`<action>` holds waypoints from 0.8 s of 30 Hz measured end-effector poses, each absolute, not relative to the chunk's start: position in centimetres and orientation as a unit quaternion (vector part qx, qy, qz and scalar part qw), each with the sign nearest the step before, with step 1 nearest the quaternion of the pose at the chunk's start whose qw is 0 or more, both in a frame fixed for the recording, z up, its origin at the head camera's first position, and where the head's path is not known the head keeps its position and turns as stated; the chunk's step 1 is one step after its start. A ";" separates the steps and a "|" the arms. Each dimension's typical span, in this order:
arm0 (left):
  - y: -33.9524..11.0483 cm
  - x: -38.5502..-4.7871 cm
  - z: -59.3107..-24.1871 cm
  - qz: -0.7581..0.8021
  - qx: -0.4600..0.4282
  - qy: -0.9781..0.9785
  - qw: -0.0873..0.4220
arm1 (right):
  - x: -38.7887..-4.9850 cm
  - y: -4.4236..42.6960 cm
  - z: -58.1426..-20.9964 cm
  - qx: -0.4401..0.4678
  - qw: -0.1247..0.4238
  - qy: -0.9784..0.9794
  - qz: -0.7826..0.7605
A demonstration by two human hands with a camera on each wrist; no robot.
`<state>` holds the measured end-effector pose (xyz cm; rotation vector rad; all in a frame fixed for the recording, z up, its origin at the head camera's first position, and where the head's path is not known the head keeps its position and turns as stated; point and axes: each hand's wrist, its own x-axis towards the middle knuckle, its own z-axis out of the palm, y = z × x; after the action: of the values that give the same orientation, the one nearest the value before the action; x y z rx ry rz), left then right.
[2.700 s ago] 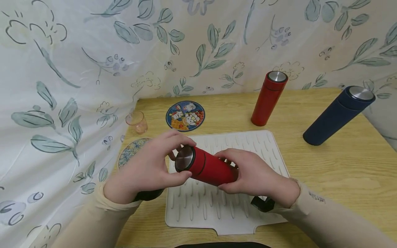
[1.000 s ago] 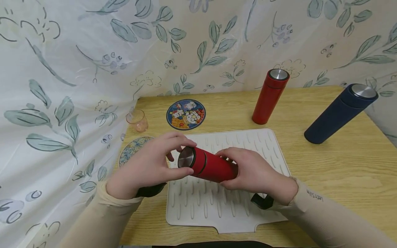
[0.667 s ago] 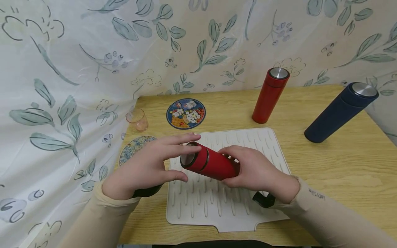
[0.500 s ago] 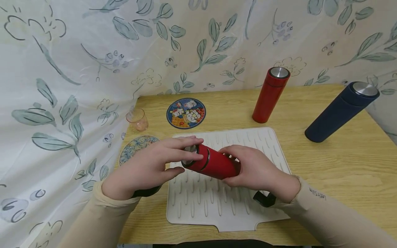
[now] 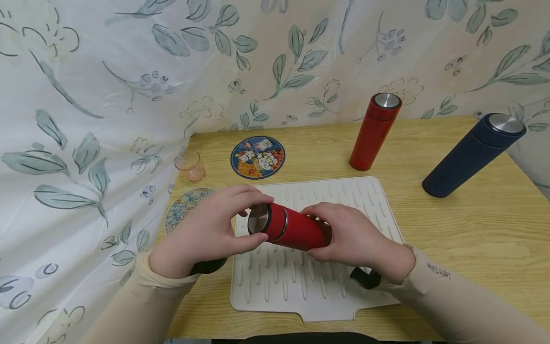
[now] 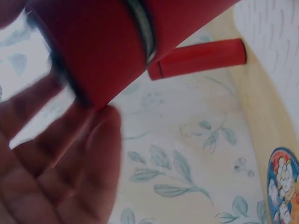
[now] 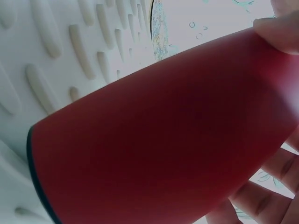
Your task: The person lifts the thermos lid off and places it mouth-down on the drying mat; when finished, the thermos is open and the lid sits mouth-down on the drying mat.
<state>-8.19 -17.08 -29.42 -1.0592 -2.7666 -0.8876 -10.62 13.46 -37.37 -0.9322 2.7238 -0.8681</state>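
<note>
A red thermos flask (image 5: pixel 305 232) is tilted above the white ridged mat, its steel-topped lid (image 5: pixel 276 222) pointing left. My right hand (image 5: pixel 350 234) grips the body near the base. With thumb and fingers around the lid, my left hand (image 5: pixel 202 229) holds the other end. A silvery band (image 6: pixel 144 30) shows at the seam between lid and body in the left wrist view. The fingers (image 6: pixel 105 154) there are partly blurred. Red body surface (image 7: pixel 154 126) fills most of the right wrist view, with a dark edge at one end.
A second red flask (image 5: pixel 373 138) and a dark blue one (image 5: pixel 466 160) stand behind, to the right. A pinkish glass (image 5: pixel 191 167), a cartoon coaster (image 5: pixel 258 157) and a patterned round coaster (image 5: pixel 182 210) are at left. Under the hands lies the mat (image 5: pixel 296 296); floral cloth hangs behind.
My left fingers loosened and stretched over the lid, then closed around it again. The thin dark seam has become a wider silvery band. The right hand has kept its grip.
</note>
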 end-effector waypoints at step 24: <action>-19.5 -9.3 -31.8 -0.367 -0.192 -0.903 0.115 | -17.5 14.3 -35.3 -0.113 0.021 0.864 -0.491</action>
<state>-9.31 -19.52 -31.84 -0.5619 -2.6461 -1.0758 -17.51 14.32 -35.26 -0.3509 2.6774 -1.5207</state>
